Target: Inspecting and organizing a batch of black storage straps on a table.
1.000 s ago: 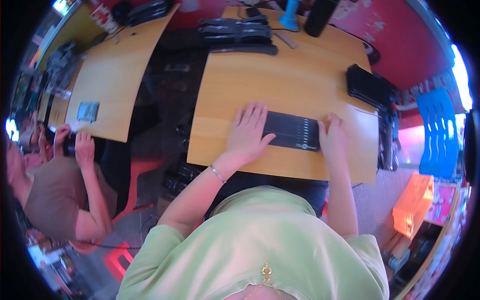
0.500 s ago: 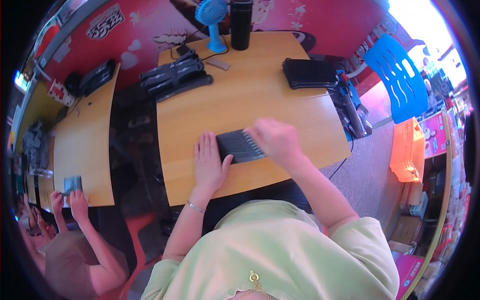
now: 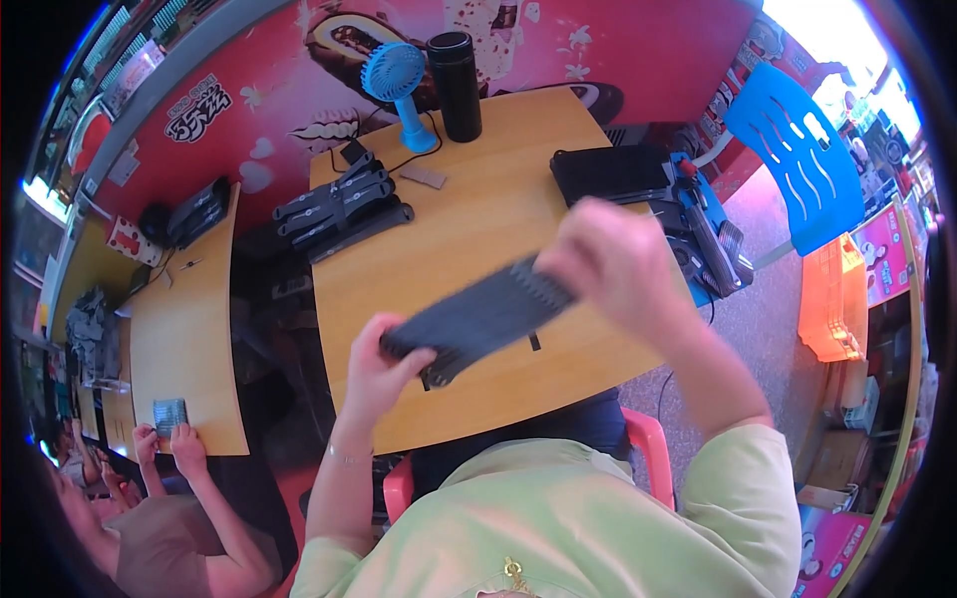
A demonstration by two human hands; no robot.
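Observation:
A flat bundle of black straps is held slanting above the wooden table, its right end higher in view. My left hand grips the lower left end, thumb on top and fingers wrapped behind. At the other end my right hand is closed, slightly blurred, with its fingertips pinching the ridged edge. Beneath the bundle a small dark strip shows on the tabletop. What the bundle's underside looks like is hidden.
Stacked black straps lie at the table's back left, beside a blue fan and a black bottle. A black pouch sits back right, near a blue chair. Another person works at the left table.
The bundle has come up off the table and tilted. My left hand went from lying flat beside it to gripping its end; my right hand moved right and up. The view shifted.

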